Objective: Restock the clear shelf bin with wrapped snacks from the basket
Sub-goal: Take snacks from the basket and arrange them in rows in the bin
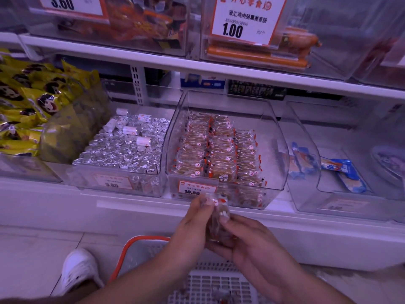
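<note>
The clear shelf bin [278, 137] sits on the lower shelf, holding rows of wrapped brown snacks [217, 148] with red and white marks; its right side is bare. Below its front, over the basket [140, 249], both hands hold a small stack of wrapped snacks [219, 218]. My left hand [192, 224] grips the stack from the left, fingertips at the top. From the right and underneath, my right hand [247, 240] cups it. More wrapped snacks lie on the basket's white grid bottom [210, 286].
Left of the bin stands a bin of foil-wrapped rolls [122, 148], then yellow snack bags [32, 99]. To the right, a clear bin with blue packets [341, 172]. An upper shelf [197, 64] overhangs, carrying sausages [258, 53]. A white shoe [76, 268] is on the floor.
</note>
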Demonstrator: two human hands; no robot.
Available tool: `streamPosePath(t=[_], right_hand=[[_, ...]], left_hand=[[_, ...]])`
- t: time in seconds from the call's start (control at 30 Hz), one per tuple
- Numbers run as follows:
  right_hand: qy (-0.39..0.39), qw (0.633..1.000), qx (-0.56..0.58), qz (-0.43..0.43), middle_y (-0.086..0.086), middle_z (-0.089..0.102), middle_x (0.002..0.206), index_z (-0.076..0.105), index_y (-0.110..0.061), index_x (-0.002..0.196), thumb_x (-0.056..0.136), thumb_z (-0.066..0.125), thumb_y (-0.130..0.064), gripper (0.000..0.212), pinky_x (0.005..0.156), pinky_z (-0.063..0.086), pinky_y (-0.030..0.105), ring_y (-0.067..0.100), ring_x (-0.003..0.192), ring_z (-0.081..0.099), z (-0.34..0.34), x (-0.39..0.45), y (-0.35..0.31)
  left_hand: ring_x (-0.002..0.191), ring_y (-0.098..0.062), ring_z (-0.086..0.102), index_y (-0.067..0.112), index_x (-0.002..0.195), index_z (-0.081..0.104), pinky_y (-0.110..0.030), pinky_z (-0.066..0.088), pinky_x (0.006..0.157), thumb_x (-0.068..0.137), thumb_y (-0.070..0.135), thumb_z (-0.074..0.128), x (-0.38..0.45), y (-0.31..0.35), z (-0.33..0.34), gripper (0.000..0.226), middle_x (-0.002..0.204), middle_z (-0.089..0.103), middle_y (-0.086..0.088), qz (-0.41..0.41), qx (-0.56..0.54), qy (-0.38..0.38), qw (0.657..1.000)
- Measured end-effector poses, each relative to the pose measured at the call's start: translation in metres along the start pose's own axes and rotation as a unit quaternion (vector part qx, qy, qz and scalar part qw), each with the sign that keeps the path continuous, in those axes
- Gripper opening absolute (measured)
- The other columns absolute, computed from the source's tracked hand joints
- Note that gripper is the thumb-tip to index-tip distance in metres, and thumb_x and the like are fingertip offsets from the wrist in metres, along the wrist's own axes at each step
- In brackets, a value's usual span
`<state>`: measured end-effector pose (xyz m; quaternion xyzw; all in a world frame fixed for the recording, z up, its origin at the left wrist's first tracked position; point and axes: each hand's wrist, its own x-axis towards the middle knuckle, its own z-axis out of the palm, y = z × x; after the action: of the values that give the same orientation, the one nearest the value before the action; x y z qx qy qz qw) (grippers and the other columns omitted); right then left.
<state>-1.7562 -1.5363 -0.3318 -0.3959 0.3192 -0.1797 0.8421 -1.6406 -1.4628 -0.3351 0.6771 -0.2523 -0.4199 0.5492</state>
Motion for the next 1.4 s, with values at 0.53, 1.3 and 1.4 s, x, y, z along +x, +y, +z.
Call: streamPosePath(t=[0.53, 1.3, 1.4], right_hand=[[0.06, 0.847, -0.445, -0.285, -0.005, 0.073, 0.109, 0.071, -0.028, 0.114, 0.076, 0.083, -0.019, 0.041, 0.079, 0.055, 0.021, 0.01, 0.098, 0.069, -0.01, 0.02, -0.103], [0.028, 0.579, -0.782, -0.229, -0.008, 0.071, 0.094, 0.074, -0.024, 0.102, 0.083, 0.073, -0.017, 0.021, 0.076, 0.046, 0.021, 0.008, 0.084, 0.064, -0.006, 0.071, -0.122], [0.079, 0.629, -0.729, -0.26, -0.014, 0.071, 0.081, 0.076, -0.026, 0.096, 0.083, 0.076, -0.019, 0.015, 0.071, 0.049, 0.022, 0.001, 0.076, 0.064, -0.012, 0.067, -0.127]], left_hand=[[0.057, -0.009, 0.059, 0.049, 0.121, 0.053, -0.022, 0.046, 0.051, 0.092, 0.013, 0.059, 0.029, 0.025, -0.058, 0.046, 0.076, 0.067, 0.016, 0.267, 0.134, 0.146, 0.943], [0.067, -0.013, 0.059, 0.045, 0.125, 0.052, -0.023, 0.043, 0.056, 0.094, 0.014, 0.058, 0.03, 0.035, -0.072, 0.044, 0.089, 0.061, 0.026, 0.302, 0.181, 0.153, 0.924], [0.067, -0.01, 0.06, 0.046, 0.125, 0.052, -0.02, 0.043, 0.056, 0.094, 0.013, 0.058, 0.031, 0.034, -0.071, 0.045, 0.089, 0.062, 0.028, 0.303, 0.177, 0.147, 0.925]])
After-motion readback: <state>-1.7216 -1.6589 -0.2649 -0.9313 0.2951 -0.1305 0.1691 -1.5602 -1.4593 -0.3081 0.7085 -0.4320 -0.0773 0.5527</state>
